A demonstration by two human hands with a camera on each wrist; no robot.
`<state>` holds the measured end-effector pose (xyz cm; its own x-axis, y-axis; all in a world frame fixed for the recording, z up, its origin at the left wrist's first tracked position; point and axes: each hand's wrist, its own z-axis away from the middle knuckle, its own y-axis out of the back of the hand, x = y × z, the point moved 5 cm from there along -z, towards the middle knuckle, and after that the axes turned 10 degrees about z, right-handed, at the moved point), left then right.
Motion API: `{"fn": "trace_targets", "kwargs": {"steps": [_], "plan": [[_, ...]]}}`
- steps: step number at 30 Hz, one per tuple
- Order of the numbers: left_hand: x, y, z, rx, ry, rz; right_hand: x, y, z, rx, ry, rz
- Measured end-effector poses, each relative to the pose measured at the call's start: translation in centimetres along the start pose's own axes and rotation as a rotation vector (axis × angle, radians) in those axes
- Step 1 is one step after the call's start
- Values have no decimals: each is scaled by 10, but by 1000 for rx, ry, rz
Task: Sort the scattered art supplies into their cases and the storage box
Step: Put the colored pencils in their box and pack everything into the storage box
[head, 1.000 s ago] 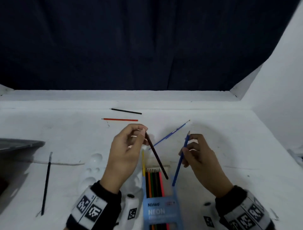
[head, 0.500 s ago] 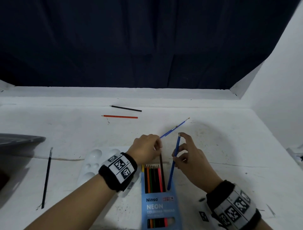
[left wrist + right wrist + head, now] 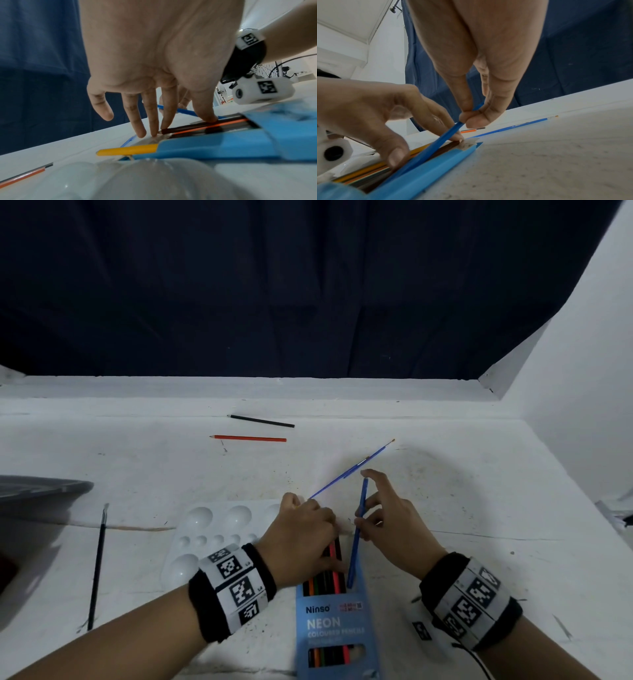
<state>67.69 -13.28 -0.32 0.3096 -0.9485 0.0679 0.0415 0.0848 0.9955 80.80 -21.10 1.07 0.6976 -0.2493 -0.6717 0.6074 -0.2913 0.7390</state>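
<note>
An open blue pencil case (image 3: pixel 334 625) lies at the near edge with several coloured pencils in it. My left hand (image 3: pixel 308 529) lies over its open end. The straight fingers (image 3: pixel 154 129) press on the end of a dark brown pencil (image 3: pixel 180 130), and the thumb presses on the row. My right hand (image 3: pixel 368 508) pinches a blue pencil (image 3: pixel 358 535) between thumb and fingers. The pencil is tilted, with its lower end inside the case's right side (image 3: pixel 423 171). A yellow pencil (image 3: pixel 128 148) sticks out of the case's left side.
A blue paintbrush (image 3: pixel 352 469) lies just beyond the hands. A red pencil (image 3: pixel 250 438) and a black pencil (image 3: pixel 262 421) lie farther back. A white palette (image 3: pixel 212 529) sits left of the case, with a black paintbrush (image 3: pixel 97 566) and a grey box (image 3: pixel 41 491) at the far left.
The left hand brought the brown pencil down into the case and now presses on it with flat fingers. The right hand lowered the blue pencil's end into the case.
</note>
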Motion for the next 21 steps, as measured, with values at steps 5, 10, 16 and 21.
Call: {"fn": "trace_targets", "kwargs": {"steps": [5, 10, 16, 21], "plan": [[12, -15, 26, 15, -96, 62, 1, -7, -2, -37, 23, 39], [3, -20, 42, -7, -122, 176, -6, -16, 1, -198, 86, 197], [3, -20, 41, -65, -108, 135, -23, -26, 14, -413, 305, 782], [5, -16, 41, -57, -89, 144, -15, -32, 41, -554, 383, 988]]}}
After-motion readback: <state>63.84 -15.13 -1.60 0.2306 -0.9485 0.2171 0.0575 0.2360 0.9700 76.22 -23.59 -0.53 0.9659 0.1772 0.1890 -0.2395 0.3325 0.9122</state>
